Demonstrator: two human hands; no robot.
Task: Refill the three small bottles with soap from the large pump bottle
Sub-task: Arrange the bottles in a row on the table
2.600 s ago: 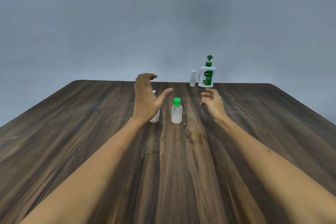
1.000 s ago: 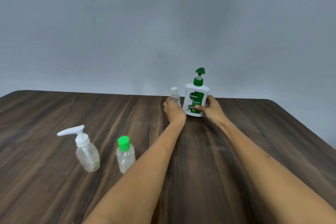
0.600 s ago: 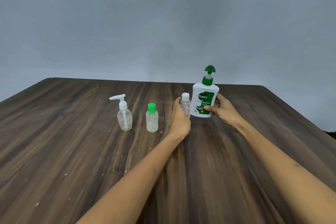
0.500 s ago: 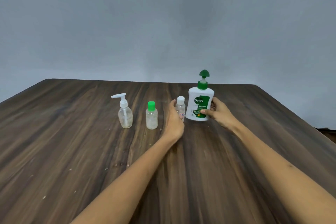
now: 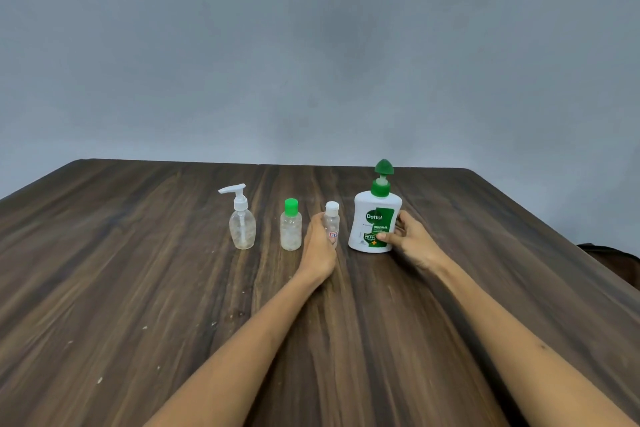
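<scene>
Fingers (image 5: pixel 390 237) of the right hand (image 5: pixel 414 245) curl round the soap bottle (image 5: pixel 374 224), upright on the bench (image 5: pixel 138 288). Left hand (image 5: pixel 318 246) grips the white-capped bottle (image 5: pixel 331 224) just left of it; farther left stand the green-capped bottle (image 5: pixel 290 229) and pump bottle (image 5: pixel 241 224).

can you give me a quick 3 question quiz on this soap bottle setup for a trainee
1. True or false: the left hand grips the green-capped bottle.
2. Which bottle does the right hand hold? A) white-pump clear bottle B) Dettol pump bottle C) none
3. Fill in: the small bottle in the left hand has a ____ cap.

Key:
1. False; it grips the white-capped small bottle.
2. B
3. white
</scene>
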